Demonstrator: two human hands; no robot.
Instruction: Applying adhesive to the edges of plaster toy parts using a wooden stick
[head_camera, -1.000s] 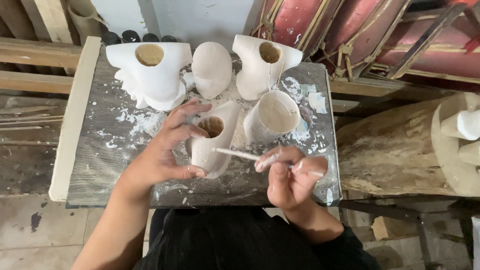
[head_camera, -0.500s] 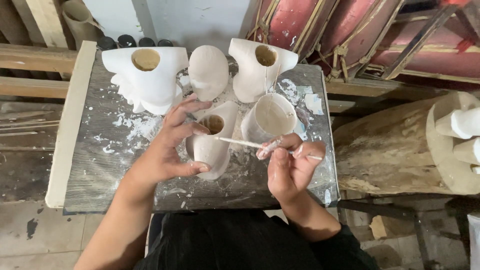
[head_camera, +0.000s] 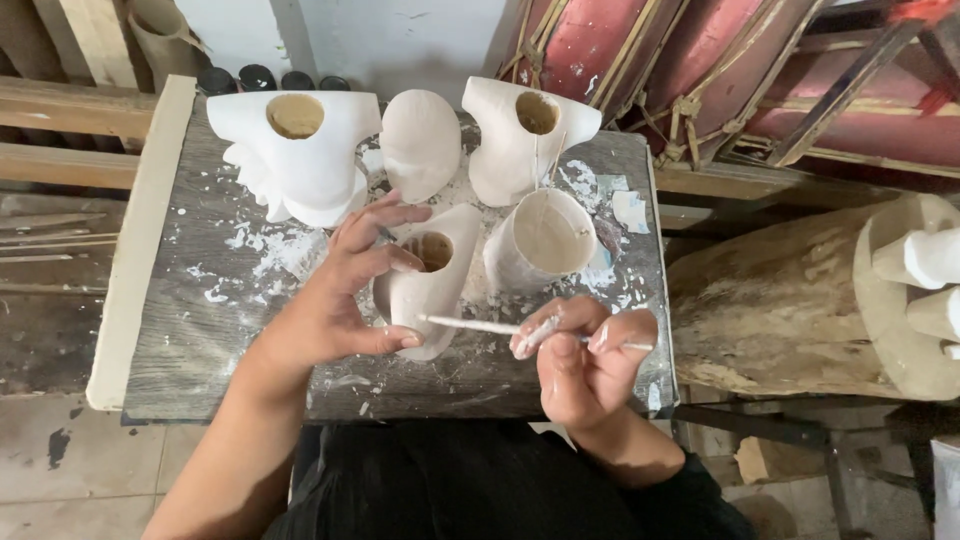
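- The left hand (head_camera: 335, 305) grips a small off-white plaster cast with a round brown-lined hole at its top (head_camera: 425, 285); the thumb presses its lower front and the fingers (head_camera: 385, 215) curl around its upper left side, close to the hole
- This held cast sits near the middle of the grey, plaster-spattered wooden surface (head_camera: 215, 330), a little toward the front edge
- The right hand (head_camera: 585, 360) pinches a thin white stick tool (head_camera: 470, 324), fingers closed narrowly around its caked, lumpy shaft
- The stick lies almost level, and its tip touches the lower front of the held cast, just beside the left thumb
- Just right of the held cast stands an open white cylindrical plaster cup (head_camera: 543, 240), the two close together or touching
- Along the back of the surface stand three more pieces: a large white plaster bust-shaped cast with a round hole (head_camera: 300, 150) at the left, a smooth egg-shaped beige plaster form (head_camera: 422, 145) in the middle, and a second white holed plaster cast (head_camera: 525, 135) at the right
- White plaster crumbs (head_camera: 260, 245) lie scattered on the surface between the large bust-shaped cast and the left hand
- A rough wooden log (head_camera: 770, 300) lies to the right, off the surface
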